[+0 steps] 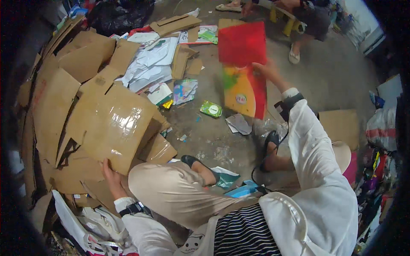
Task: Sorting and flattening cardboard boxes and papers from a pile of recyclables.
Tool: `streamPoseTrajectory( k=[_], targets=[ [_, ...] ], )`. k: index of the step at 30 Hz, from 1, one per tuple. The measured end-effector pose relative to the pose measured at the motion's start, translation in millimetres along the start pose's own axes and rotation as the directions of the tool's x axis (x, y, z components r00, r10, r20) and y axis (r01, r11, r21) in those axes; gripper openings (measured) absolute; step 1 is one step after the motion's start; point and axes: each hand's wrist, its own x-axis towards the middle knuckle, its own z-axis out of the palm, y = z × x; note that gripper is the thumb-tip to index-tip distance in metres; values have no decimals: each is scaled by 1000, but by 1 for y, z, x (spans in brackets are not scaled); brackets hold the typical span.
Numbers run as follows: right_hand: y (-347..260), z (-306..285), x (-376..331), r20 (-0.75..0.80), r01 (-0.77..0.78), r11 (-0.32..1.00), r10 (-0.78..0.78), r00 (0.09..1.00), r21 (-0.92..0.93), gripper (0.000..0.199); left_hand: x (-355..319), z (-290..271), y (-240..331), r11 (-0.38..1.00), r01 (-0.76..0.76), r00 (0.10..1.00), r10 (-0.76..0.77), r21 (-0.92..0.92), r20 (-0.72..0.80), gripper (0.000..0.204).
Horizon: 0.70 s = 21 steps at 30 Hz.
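My right hand [273, 74] holds a flattened printed carton [243, 89] by its right edge, at the fold between a plain red panel and an orange and yellow one. It hangs over the floor in front of me. At the lower left, my left hand [112, 179] grips the near edge of a large brown cardboard sheet [113, 123] with shiny tape on it; some of its fingers are hidden. That sheet lies on a tall heap of flattened cardboard [55, 106].
White papers [149, 64] are piled beyond the cardboard. A small green carton [211, 109] and a crumpled paper [239, 124] lie on the floor. Another person [294, 30] sits at the far right. White bags [100, 226] lie lower left; mixed scraps [380, 179] line the right.
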Motion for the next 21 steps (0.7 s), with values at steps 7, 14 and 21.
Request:
streamPoseTrajectory(
  k=[7,14,21],
  targets=[
    [37,77,-75,258,551,549,-522,813,-628,18,-33,68,79,991,-108,978,121,84,-169,51],
    [182,116,-138,421,432,572,-161,893,-697,32,-89,139,119,930,-254,962,213,266,172,52],
    [140,80,-101,238,172,712,-8,971,-680,16,3,14,55,928,-43,997,14,369,80,52]
  ],
)
